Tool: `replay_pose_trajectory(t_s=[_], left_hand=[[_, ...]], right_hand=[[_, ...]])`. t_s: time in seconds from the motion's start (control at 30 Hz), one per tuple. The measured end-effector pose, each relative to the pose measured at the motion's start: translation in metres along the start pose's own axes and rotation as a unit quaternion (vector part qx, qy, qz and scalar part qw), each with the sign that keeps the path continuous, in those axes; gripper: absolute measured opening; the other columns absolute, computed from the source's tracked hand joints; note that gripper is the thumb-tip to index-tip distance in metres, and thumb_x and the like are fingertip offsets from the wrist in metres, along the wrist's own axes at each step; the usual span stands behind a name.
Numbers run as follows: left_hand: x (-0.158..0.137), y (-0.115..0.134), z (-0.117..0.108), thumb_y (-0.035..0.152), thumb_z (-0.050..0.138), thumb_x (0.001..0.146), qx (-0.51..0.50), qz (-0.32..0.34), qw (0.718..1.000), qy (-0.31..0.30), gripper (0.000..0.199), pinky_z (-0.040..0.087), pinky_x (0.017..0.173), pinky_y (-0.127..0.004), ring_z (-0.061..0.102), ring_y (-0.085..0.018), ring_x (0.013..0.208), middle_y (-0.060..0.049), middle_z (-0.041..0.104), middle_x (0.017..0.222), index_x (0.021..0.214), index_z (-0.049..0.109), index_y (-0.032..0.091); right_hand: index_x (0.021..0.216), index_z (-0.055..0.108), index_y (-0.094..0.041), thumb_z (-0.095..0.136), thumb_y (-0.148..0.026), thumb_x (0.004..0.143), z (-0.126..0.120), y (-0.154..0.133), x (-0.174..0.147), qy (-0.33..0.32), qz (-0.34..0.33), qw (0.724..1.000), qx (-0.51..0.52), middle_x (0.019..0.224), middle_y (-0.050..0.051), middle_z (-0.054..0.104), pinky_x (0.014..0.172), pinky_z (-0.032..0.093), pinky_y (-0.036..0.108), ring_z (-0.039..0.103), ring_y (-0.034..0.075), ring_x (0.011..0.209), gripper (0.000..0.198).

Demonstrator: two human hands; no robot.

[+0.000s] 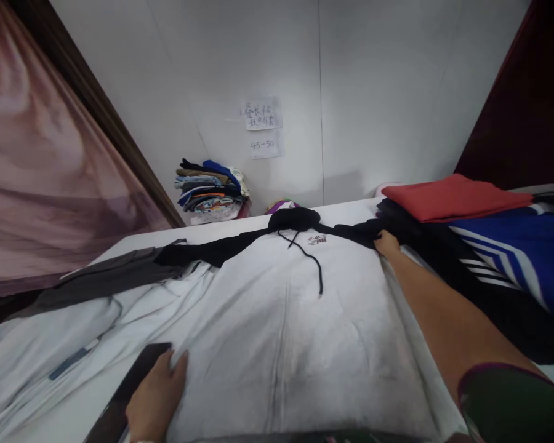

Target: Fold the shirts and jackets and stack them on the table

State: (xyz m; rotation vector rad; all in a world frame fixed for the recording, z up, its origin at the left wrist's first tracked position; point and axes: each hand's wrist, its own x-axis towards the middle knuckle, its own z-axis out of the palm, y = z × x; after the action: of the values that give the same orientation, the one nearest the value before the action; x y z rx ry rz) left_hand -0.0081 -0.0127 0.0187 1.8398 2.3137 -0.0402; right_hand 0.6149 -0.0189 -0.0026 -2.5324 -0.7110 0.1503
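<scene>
A white hoodie (305, 332) with black sleeves, a black hood (294, 218) and a black drawstring lies spread out flat in front of me. My right hand (388, 245) reaches to its right shoulder, fingers closed on the black sleeve (357, 232) near the armpit. Low on the left, my left hand (159, 394) rests beside the hoodie's side edge with thumb and fingers apart. A dark, flat, long object (124, 391) lies under or against that hand; its kind is unclear.
White garments (64, 344) and a dark grey garment (106, 274) lie on the left. At right are a folded red garment (457, 197), a blue one with white stripes (512, 246) and black clothing (480, 307). A clothes stack (212, 187) stands near the wall, below paper signs (263, 117).
</scene>
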Motion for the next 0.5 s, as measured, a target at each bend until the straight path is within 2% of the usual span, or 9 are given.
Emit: replay_pose_trajectory(t_s=[0.13,0.23,0.3,0.4,0.5], left_hand=[[0.011,-0.011,-0.004,0.057,0.034,0.087,-0.036,-0.018,0.999,-0.017,0.057,0.048,0.082,-0.037,0.063,-0.031,0.098,-0.011,0.068,0.104,0.125,0.052,0.019],[0.016,-0.014,-0.006,0.055,0.036,0.087,-0.062,-0.016,0.998,-0.03,0.052,0.048,0.079,-0.034,0.064,-0.028,0.095,-0.009,0.069,0.097,0.121,0.055,0.02],[0.013,-0.011,-0.004,0.055,0.033,0.088,-0.04,-0.013,0.999,-0.029,0.054,0.048,0.082,-0.036,0.064,-0.03,0.098,-0.01,0.068,0.101,0.124,0.053,0.02],[0.004,-0.004,0.002,0.054,0.026,0.09,0.014,0.008,1.0,-0.009,0.057,0.045,0.087,-0.04,0.061,-0.032,0.105,-0.012,0.065,0.115,0.127,0.05,0.019],[-0.002,0.0,0.007,0.053,0.023,0.09,0.029,0.017,0.999,-0.007,0.056,0.046,0.086,-0.041,0.062,-0.032,0.105,-0.012,0.064,0.118,0.126,0.051,0.02]], right_hand=[[0.116,0.061,-0.016,0.063,-0.03,0.078,0.002,0.01,-0.008,-0.037,0.008,0.999,-0.033,0.108,0.016,0.066,0.078,0.049,0.036,0.063,0.03,0.099,0.041],[0.107,0.066,-0.014,0.063,-0.036,0.079,-0.01,0.012,-0.011,-0.038,-0.012,0.998,-0.05,0.105,0.018,0.066,0.08,0.048,0.041,0.062,0.033,0.101,0.036],[0.105,0.067,-0.015,0.06,-0.038,0.082,-0.02,0.007,-0.011,-0.024,-0.039,0.997,-0.055,0.107,0.019,0.066,0.085,0.046,0.043,0.06,0.033,0.105,0.033],[0.113,0.064,-0.019,0.056,-0.036,0.086,-0.027,-0.016,-0.013,-0.006,-0.088,0.996,0.027,0.111,0.015,0.065,0.088,0.045,0.038,0.058,0.029,0.109,0.033],[0.121,0.058,-0.022,0.055,-0.034,0.087,-0.017,-0.051,-0.015,-0.035,-0.118,0.98,0.159,0.101,0.009,0.068,0.076,0.049,0.028,0.063,0.021,0.092,0.037]])
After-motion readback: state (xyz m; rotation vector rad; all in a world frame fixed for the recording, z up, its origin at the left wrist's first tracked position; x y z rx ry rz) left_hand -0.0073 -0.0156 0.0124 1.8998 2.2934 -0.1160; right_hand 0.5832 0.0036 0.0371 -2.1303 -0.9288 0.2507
